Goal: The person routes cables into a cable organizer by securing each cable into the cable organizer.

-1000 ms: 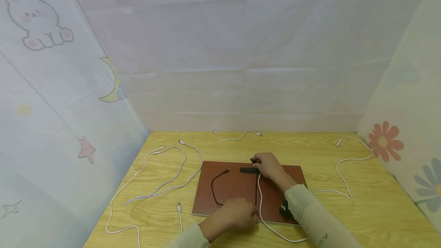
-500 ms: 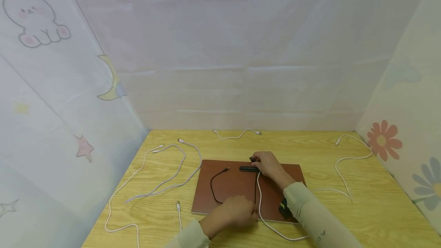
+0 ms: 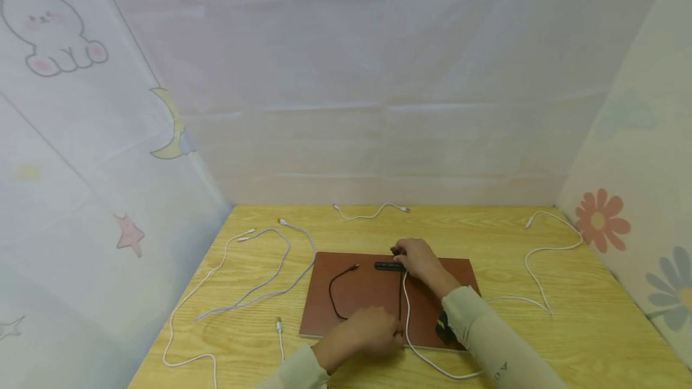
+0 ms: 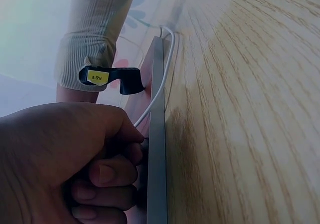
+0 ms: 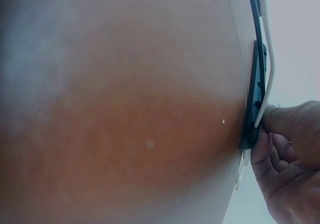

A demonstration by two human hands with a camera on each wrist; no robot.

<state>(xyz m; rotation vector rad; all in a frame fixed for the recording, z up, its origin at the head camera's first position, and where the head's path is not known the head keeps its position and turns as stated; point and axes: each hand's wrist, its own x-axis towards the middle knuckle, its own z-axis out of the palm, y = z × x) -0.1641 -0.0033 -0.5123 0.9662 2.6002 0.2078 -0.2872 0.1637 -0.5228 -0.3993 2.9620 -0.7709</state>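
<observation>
In the head view, the clip (image 3: 385,266) lies on the board (image 3: 373,287); the right hand (image 3: 418,259) grips its right end. The black cable (image 3: 400,296) runs straight from there to the left hand (image 3: 373,330). I think the clip is best held firm, and the cable pulled only gently, free of the white cable (image 3: 408,308).

In the left wrist view, the left fingers are curled and seem to pinch the black cable.

In the right wrist view, thumb and finger pinch the clip.
</observation>
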